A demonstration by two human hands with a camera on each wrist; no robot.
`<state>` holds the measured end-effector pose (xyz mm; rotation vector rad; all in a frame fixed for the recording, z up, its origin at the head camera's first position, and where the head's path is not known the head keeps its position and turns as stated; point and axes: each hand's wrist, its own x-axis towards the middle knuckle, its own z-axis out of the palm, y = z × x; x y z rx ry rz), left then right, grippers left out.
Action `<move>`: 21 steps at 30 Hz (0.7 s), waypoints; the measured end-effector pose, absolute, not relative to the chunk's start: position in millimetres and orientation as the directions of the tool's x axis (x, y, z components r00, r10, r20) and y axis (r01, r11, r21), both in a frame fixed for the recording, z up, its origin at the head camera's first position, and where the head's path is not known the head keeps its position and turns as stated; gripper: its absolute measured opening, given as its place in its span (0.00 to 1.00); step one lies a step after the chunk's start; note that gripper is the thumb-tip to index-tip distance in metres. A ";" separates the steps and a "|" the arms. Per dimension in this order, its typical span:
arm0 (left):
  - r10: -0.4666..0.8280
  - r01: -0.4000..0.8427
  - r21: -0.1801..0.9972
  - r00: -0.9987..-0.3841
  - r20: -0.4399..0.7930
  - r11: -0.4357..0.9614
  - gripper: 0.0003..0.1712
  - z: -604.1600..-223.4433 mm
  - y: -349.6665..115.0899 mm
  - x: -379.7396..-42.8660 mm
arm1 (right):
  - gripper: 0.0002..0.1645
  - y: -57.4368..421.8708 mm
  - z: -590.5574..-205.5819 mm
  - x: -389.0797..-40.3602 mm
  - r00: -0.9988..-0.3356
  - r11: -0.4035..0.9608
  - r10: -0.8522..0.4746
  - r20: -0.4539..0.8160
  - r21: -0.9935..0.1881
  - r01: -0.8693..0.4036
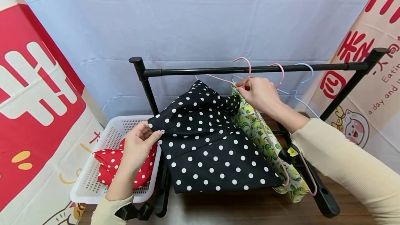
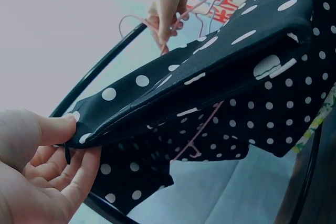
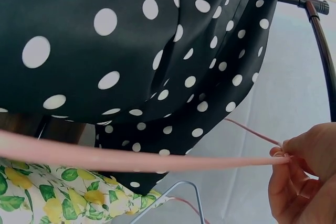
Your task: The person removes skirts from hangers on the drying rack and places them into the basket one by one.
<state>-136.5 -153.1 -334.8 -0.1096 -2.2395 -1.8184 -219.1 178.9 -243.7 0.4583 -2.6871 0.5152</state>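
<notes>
Between my hands spreads a black cloth garment with white polka dots (image 1: 212,145). My left hand (image 1: 137,147) pinches its left edge between thumb and fingers. In the left wrist view, a fold of the garment gapes open beside that pinch. My right hand (image 1: 260,93) pinches a pink hanger (image 1: 249,66) just below its hook, close to the rack's bar. One hanger arm runs behind the garment's upper peak; the other slopes down past its right side. The left wrist view shows part of the pink hanger under the garment. Folds hide the rest of it.
A black clothes rack (image 1: 200,72) spans the middle. Right of the dotted garment hangs a lemon-print cloth (image 1: 262,127), with a light blue hanger (image 1: 309,71) further right. At left, a white plastic basket (image 1: 106,141) holds a red polka-dot cloth (image 1: 145,174).
</notes>
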 end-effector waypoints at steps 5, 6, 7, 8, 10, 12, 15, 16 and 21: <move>-0.140 0.218 0.943 -0.956 0.258 0.251 0.13 -332.2 -160.6 -134.0 | 0.13 176.9 -244.0 -219.8 -0.883 0.886 -0.231 0.409 -0.287 -0.365; -0.145 0.214 0.942 -0.955 0.257 0.259 0.13 -331.8 -162.3 -133.5 | 0.13 176.3 -243.9 -219.8 -0.884 0.886 -0.231 0.407 -0.287 -0.364; -0.151 0.210 0.941 -0.955 0.256 0.266 0.13 -331.2 -163.9 -133.2 | 0.14 176.0 -243.6 -219.9 -0.885 0.886 -0.228 0.405 -0.290 -0.361; -0.157 0.207 0.939 -0.954 0.256 0.274 0.13 -330.6 -165.4 -132.9 | 0.14 175.5 -243.4 -220.2 -0.887 0.886 -0.227 0.403 -0.292 -0.359; -0.168 0.202 0.937 -0.952 0.256 0.285 0.14 -329.6 -168.4 -131.9 | 0.14 174.8 -242.9 -220.3 -0.888 0.886 -0.226 0.401 -0.294 -0.358; -0.178 0.199 0.934 -0.949 0.259 0.297 0.14 -328.6 -171.4 -130.7 | 0.14 174.5 -242.7 -220.4 -0.889 0.886 -0.225 0.400 -0.296 -0.357; -0.187 0.185 0.935 -0.950 0.249 0.303 0.14 -326.6 -174.8 -128.1 | 0.13 174.7 -242.8 -220.4 -0.889 0.886 -0.225 0.400 -0.295 -0.357; -0.193 0.177 0.934 -0.950 0.244 0.311 0.14 -326.0 -175.9 -127.4 | 0.14 174.9 -242.8 -220.3 -0.887 0.885 -0.228 0.401 -0.294 -0.360; -0.230 0.162 0.933 -0.942 0.243 0.322 0.13 -323.6 -179.9 -125.4 | 0.14 176.1 -243.6 -219.7 -0.875 0.883 -0.241 0.420 -0.280 -0.377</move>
